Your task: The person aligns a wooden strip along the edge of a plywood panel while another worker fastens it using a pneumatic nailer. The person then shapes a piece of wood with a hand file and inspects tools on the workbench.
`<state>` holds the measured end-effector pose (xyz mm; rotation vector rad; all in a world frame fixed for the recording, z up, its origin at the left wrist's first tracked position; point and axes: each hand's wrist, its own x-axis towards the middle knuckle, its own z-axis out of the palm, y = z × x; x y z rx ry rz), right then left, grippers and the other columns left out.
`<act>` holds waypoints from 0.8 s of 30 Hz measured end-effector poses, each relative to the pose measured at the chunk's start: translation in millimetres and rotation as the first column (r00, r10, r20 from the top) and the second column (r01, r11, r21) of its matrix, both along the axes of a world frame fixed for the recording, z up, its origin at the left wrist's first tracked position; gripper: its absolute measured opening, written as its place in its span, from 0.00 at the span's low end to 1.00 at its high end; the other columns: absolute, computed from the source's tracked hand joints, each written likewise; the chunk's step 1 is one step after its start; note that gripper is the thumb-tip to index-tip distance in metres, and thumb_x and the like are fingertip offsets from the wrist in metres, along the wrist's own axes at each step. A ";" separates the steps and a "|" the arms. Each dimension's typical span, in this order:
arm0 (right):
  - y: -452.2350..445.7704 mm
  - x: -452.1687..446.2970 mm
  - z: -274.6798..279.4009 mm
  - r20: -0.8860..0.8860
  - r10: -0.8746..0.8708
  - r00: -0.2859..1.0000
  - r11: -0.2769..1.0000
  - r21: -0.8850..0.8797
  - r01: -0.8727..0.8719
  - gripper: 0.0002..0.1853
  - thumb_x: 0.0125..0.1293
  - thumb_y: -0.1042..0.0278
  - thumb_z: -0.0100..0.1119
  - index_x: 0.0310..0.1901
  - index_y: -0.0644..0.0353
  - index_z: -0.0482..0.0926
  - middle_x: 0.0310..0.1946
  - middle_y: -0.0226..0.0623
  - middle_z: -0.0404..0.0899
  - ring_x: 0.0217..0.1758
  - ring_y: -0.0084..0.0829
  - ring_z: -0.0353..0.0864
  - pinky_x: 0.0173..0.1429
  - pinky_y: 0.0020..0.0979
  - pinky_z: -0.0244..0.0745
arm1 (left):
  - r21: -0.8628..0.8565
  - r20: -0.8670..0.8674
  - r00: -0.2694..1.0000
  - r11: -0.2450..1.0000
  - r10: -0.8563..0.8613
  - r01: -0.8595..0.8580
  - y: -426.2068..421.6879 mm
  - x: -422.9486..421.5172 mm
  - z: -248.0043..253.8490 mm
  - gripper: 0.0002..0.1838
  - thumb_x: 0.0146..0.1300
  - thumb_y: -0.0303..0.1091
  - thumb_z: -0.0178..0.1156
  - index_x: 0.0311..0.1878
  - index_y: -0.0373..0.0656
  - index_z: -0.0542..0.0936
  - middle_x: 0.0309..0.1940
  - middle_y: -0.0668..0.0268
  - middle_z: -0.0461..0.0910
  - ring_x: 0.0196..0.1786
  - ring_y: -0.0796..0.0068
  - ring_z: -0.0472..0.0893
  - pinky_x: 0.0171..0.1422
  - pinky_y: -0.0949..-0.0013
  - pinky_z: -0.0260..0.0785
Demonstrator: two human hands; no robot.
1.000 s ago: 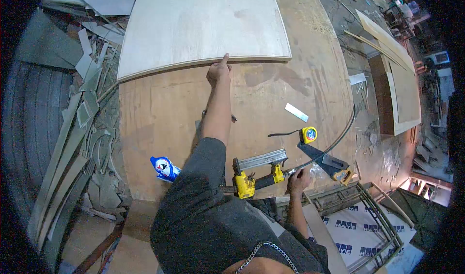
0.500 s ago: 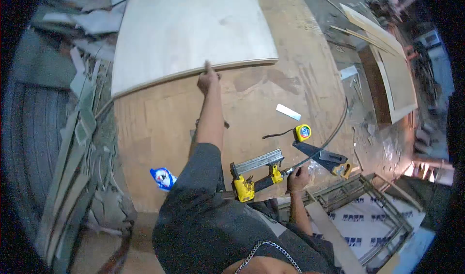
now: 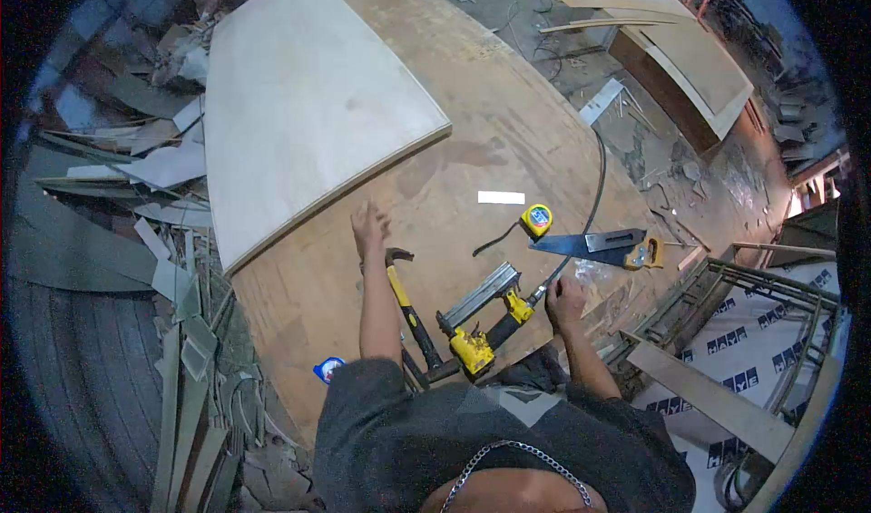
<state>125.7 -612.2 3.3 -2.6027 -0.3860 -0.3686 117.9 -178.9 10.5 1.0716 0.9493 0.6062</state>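
My left hand (image 3: pixel 370 229) is above the wooden table, with its fingers apart and nothing in them. It is just short of the edge of a large pale board (image 3: pixel 318 105). Beside that wrist lies a claw hammer (image 3: pixel 410 313) with a yellow and black handle. My right hand (image 3: pixel 565 302) rests curled on the table, its fingers closed and palm hidden. Close to its left is a yellow nail gun (image 3: pixel 472 351), joined to a dark air hose (image 3: pixel 599 182). Further up lie a yellow tape measure (image 3: pixel 537 218) and a handsaw (image 3: pixel 581 244).
A small white strip (image 3: pixel 501 197) lies on the table (image 3: pixel 472 50). A blue tape measure (image 3: pixel 328 369) is by my left sleeve. Scrap strips (image 3: pixel 177 268) are heaped on the left. A wooden box-like piece (image 3: pixel 680 87) stands at upper right, a metal frame (image 3: pixel 771 286) at lower right.
My left hand has drawn back from the board's edge towards me, its pointing finger no longer at the board. My view has turned, bringing the hammer into sight. The right hand stays by the nail gun.
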 end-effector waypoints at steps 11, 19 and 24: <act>-7.8 0.3 -3.6 -0.011 0.103 0.995 0.987 0.127 -0.101 0.09 0.57 0.67 0.56 0.23 0.59 0.70 0.22 0.39 0.71 0.29 0.41 0.72 0.44 0.40 0.61 | 0.118 0.010 1.000 0.993 0.008 -0.009 -174.2 -141.1 -1.6 0.16 0.61 0.38 0.61 0.48 0.41 0.73 0.26 0.70 0.74 0.25 0.80 0.74 0.27 0.78 0.67; -34.0 19.9 -11.4 -0.229 0.327 0.917 0.933 0.233 -0.274 0.11 0.53 0.62 0.61 0.23 0.60 0.73 0.20 0.41 0.74 0.26 0.43 0.74 0.33 0.40 0.65 | 0.572 -0.360 0.931 0.803 0.063 0.167 -283.0 -120.7 16.8 0.17 0.56 0.37 0.64 0.45 0.37 0.76 0.28 0.66 0.75 0.33 0.76 0.76 0.39 0.76 0.68; -61.9 54.5 3.2 -0.518 0.563 0.644 0.824 0.292 -0.486 0.16 0.57 0.51 0.56 0.30 0.58 0.78 0.24 0.45 0.78 0.30 0.47 0.79 0.36 0.42 0.72 | 0.673 -0.442 0.894 0.686 0.073 0.276 -280.3 -117.2 10.5 0.19 0.55 0.37 0.65 0.48 0.39 0.75 0.28 0.63 0.77 0.31 0.71 0.78 0.38 0.69 0.71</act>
